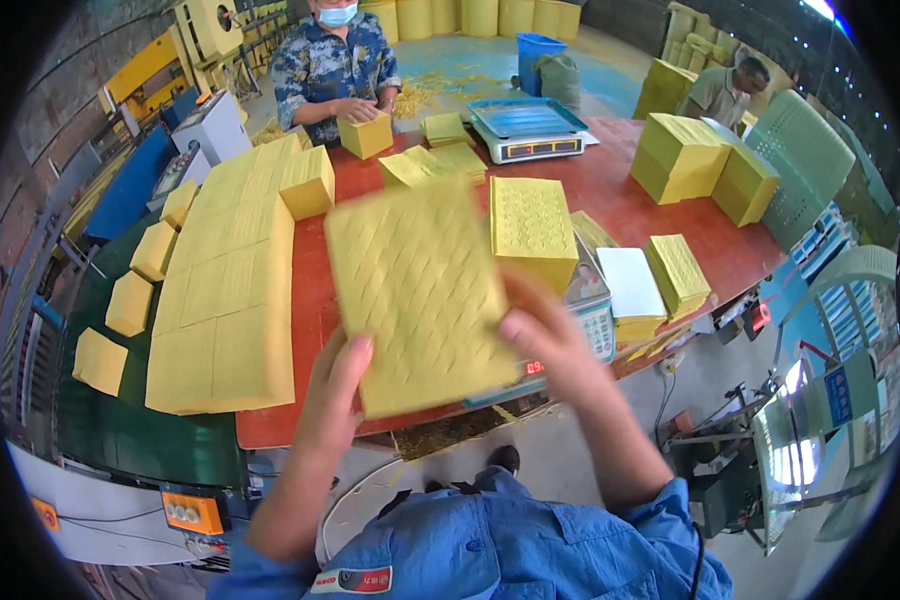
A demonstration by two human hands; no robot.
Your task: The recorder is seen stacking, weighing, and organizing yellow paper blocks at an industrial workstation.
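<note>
Between my two hands is a stack of yellow paper (420, 300), its top sheet marked with rows of slit cuts. My left hand (335, 385) grips its lower left edge, thumb on the face. At the right edge my right hand (550, 335) holds it the same way; the fingers behind are hidden. The stack is tilted up above the red table (315, 280) and slightly blurred. Just beyond my right hand, a taller yellow paper block (532, 225) sits on a digital scale (598, 325), partly covered by my hand.
Rows of yellow paper blocks (215, 310) cover the table's left side, beside a green conveyor belt (100, 425) with single blocks. A second scale (525, 130) stands at the back. Across the table a masked person (335, 70) handles a block. Green chairs (805, 160) stand right.
</note>
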